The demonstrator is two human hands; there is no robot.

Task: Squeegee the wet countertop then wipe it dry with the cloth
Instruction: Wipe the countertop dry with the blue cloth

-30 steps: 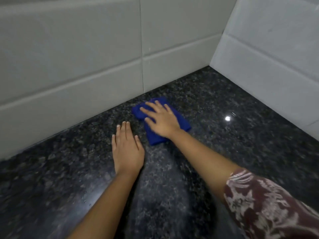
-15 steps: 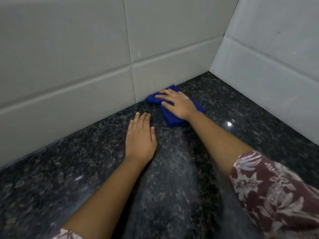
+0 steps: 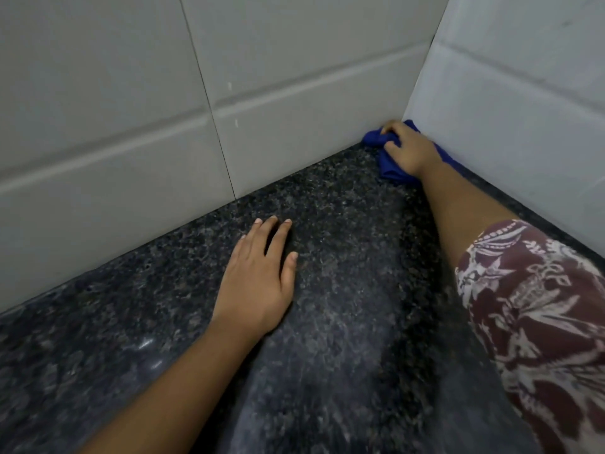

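The countertop (image 3: 343,290) is dark speckled granite with a dull sheen. A blue cloth (image 3: 389,168) is bunched into the far right corner where the two tiled walls meet. My right hand (image 3: 407,150) presses down on the cloth, fingers curled into it and touching the back wall. My left hand (image 3: 258,283) lies flat on the granite nearer to me, palm down, fingers slightly spread, holding nothing. No squeegee is in view.
A grey tiled wall (image 3: 163,109) runs along the back of the counter and a white tiled wall (image 3: 523,109) closes the right side. My patterned maroon sleeve (image 3: 537,316) covers the lower right.
My right hand has slid the blue cloth away from me and to the right, into the wall corner. My left hand has stayed flat on the counter.
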